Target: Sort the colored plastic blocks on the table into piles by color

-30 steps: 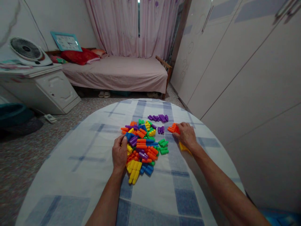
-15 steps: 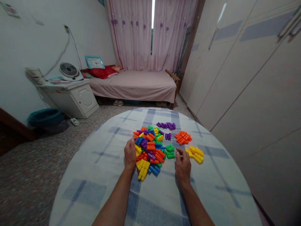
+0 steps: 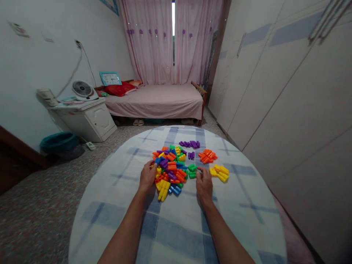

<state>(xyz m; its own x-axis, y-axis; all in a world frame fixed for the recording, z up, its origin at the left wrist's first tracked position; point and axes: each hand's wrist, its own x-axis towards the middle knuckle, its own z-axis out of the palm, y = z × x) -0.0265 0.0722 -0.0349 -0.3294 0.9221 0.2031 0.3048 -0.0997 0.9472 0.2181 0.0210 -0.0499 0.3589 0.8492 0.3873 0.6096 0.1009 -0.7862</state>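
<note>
A mixed pile of plastic building blocks point(image 3: 172, 165) in orange, yellow, blue, green and purple lies on the table. My left hand point(image 3: 147, 176) rests at the pile's left edge, fingers slightly bent and apart, fingertips near a blue block point(image 3: 157, 160). I cannot see anything held in it. Beside the small group of green blocks point(image 3: 192, 171), my right hand point(image 3: 204, 184) has its fingers loosely bent and apart, index finger and thumb close to the green pieces. To its right lie yellow blocks point(image 3: 220, 172). Orange blocks point(image 3: 208, 156) and purple blocks point(image 3: 190, 144) form separate groups farther back.
A checked cloth covers the round table point(image 3: 176, 231). Beyond it stands a bed point(image 3: 159, 97) with a pink cover. On the left are a white cabinet point(image 3: 100, 123) with a fan point(image 3: 84, 89) and a bin point(image 3: 59, 142); a tall wardrobe point(image 3: 264, 84) lines the right.
The view has shifted slightly. My left hand's fingers have opened and reach to the blue block at the pile's edge. My right hand has come closer to the green blocks.
</note>
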